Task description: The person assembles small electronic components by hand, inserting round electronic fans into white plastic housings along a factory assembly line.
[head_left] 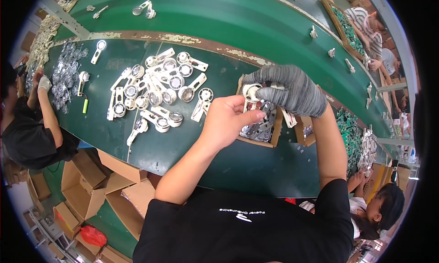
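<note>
In front of my chest, both hands are closed on one white handheld-fan housing with a round head. My bare left hand grips its lower part between thumb and fingers. My right hand, in a grey striped knit glove, pinches the round head from the other side; its fingertips are partly hidden. Right below the hands stands an open cardboard box of small grey plastic parts. Left of my hands, many similar white fan housings lie in a loose heap on the dark green table.
A green conveyor belt runs beyond the table, carrying scattered pieces. A smaller box and green circuit boards lie to the right. Clear plastic parts lie left, near a co-worker. Another person sits right. Cartons stand at lower left.
</note>
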